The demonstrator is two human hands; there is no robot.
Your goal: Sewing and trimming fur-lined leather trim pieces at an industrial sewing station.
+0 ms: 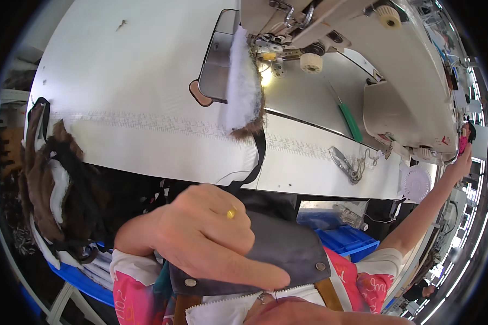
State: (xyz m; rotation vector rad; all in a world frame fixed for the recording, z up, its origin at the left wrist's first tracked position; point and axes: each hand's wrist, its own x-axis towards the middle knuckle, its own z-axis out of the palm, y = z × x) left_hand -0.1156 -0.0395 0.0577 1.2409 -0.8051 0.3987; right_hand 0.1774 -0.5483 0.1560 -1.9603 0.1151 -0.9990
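Observation:
My left hand, with a yellow ring, is over my dark apron, index finger stretched out, the others curled, nothing visible in them. My right hand reaches to the machine's far right end, beside something pink; its fingers are too small to make out. Under the head of the sewing machine sits a strip of brown fur with white fluffy backing, a black band trailing from it over the white, ruler-marked table.
Dark fur pieces are heaped at the left. A green-handled tool, metal snips and a pale round disc lie right of the fur. Blue bins are below the table. Another person is at the lower right rim.

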